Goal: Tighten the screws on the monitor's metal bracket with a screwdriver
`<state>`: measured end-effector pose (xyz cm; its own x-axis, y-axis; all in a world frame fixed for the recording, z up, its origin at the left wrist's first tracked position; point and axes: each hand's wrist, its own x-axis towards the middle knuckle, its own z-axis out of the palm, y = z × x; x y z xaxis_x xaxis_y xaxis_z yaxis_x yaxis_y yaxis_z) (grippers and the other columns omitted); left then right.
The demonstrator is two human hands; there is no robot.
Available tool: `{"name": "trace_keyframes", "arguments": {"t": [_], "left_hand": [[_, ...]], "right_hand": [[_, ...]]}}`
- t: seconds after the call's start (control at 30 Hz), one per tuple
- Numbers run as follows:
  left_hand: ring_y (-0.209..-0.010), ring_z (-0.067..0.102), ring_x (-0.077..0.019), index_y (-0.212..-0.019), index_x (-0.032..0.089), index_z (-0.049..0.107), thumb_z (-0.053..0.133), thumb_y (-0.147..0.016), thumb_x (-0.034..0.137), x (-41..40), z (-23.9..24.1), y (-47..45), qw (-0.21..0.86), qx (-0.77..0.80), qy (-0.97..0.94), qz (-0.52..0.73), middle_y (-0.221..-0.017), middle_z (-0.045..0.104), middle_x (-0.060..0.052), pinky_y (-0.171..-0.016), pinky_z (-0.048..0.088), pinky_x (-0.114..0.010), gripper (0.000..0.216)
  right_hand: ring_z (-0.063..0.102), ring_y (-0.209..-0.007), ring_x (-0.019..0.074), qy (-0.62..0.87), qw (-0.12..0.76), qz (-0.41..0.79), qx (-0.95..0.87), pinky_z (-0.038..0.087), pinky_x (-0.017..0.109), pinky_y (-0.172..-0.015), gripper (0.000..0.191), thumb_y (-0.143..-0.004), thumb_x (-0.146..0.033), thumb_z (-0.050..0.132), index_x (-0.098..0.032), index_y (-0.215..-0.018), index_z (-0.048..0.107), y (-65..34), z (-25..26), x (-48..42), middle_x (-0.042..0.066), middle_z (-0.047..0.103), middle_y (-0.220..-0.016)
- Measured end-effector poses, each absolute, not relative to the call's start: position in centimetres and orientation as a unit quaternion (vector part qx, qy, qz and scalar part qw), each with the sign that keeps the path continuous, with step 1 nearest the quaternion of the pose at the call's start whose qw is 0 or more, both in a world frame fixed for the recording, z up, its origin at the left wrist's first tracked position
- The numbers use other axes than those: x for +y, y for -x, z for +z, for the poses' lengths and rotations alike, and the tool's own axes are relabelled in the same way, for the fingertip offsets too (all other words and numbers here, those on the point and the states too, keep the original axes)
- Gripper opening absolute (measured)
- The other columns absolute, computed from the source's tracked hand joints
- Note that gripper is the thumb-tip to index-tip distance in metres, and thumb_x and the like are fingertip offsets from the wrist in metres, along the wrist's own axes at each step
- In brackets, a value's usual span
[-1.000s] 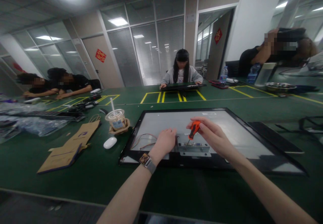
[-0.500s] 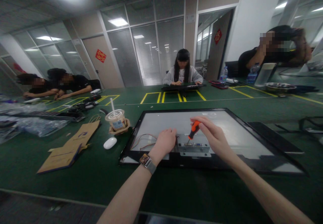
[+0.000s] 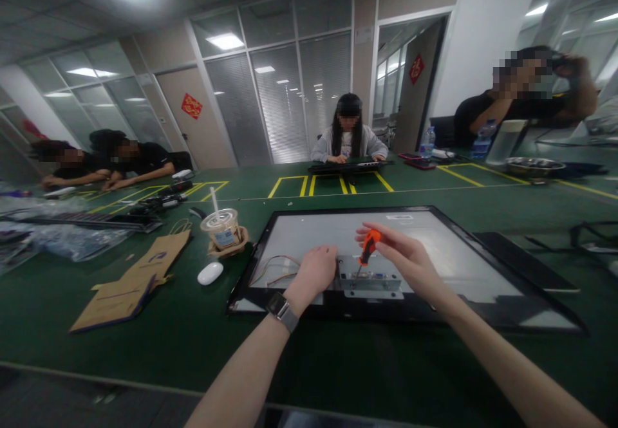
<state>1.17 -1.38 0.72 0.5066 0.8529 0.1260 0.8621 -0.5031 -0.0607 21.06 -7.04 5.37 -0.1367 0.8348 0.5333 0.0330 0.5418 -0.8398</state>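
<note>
A flat display panel [image 3: 309, 227] with a black frame lies face-down or face-up, I cannot tell which, on the green table. On its near part sits a metal bracket [image 3: 371, 291] with a row of connector ports. My left hand [image 3: 318, 269] is closed at the bracket's left edge, its fingertips partly hidden. My right hand [image 3: 408, 257] holds an orange-and-black screwdriver [image 3: 369, 248] by the handle, thumb against it and some fingers loosely extended. The screwdriver tilts slightly, its tip down at the ports. Thin brown wires [image 3: 273, 262] run left of my left hand.
Left of the panel are a white mouse [image 3: 210, 273], an iced drink cup [image 3: 222, 228] in a carrier and a brown paper bag [image 3: 140, 273]. A black slab [image 3: 526, 260] lies at the right. Several people sit around the table, one across from me [image 3: 348, 138].
My right hand's fingers have shifted and opened a little around the screwdriver handle, which has turned and leans slightly less. My left hand keeps its place.
</note>
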Motion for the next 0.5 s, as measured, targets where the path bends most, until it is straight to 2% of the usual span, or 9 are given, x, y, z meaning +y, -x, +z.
{"name": "trace_keyframes", "arguments": {"t": [0.1,0.27,0.43,0.5], "left_hand": [[-0.094,0.064,-0.0221,-0.108,0.016,0.055,0.036,-0.097,0.015,-1.48,0.88,-1.18,0.057,-0.49,0.869,-0.043,-0.104,0.065,-0.01,-0.083,0.05,-0.034,0.022],[-0.093,0.064,-0.0217,-0.107,0.016,0.055,0.037,-0.097,0.015,-1.5,0.94,-1.2,0.057,-0.496,0.865,-0.048,-0.103,0.065,-0.009,-0.083,0.05,-0.033,0.021],[-0.093,0.064,-0.0222,-0.108,0.016,0.055,0.036,-0.097,0.015,-1.34,0.69,-1.17,0.065,-0.49,0.868,-0.048,-0.103,0.065,-0.009,-0.082,0.051,-0.034,0.021],[-0.094,0.064,-0.0222,-0.108,0.016,0.055,0.037,-0.097,0.014,-1.32,0.65,-1.18,0.066,-0.487,0.87,-0.044,-0.103,0.065,-0.009,-0.082,0.051,-0.034,0.021]], "right_hand": [[0.071,-0.095,0.0243,0.33,0.574,0.342,-0.666,0.058,0.045,-0.087,0.035,-0.09,-0.034,0.061,-0.026,-0.124,0.067,-21.06,5.23,-7.0,0.007,0.073,-0.097],[0.064,-0.077,0.0182,0.366,0.592,0.187,-0.693,0.056,0.037,-0.075,0.03,-0.084,-0.029,0.069,-0.029,-0.113,0.073,-20.9,5.13,-6.74,0.004,0.063,-0.089],[0.067,-0.097,0.0207,0.341,0.586,0.225,-0.699,0.057,0.038,-0.085,0.034,-0.094,-0.028,0.053,-0.03,-0.126,0.066,-20.85,5.14,-7.02,0.007,0.067,-0.109],[0.068,-0.098,0.0211,0.338,0.593,0.241,-0.69,0.057,0.04,-0.087,0.036,-0.095,-0.027,0.051,-0.03,-0.128,0.063,-20.85,4.94,-6.93,0.007,0.069,-0.11]]}}
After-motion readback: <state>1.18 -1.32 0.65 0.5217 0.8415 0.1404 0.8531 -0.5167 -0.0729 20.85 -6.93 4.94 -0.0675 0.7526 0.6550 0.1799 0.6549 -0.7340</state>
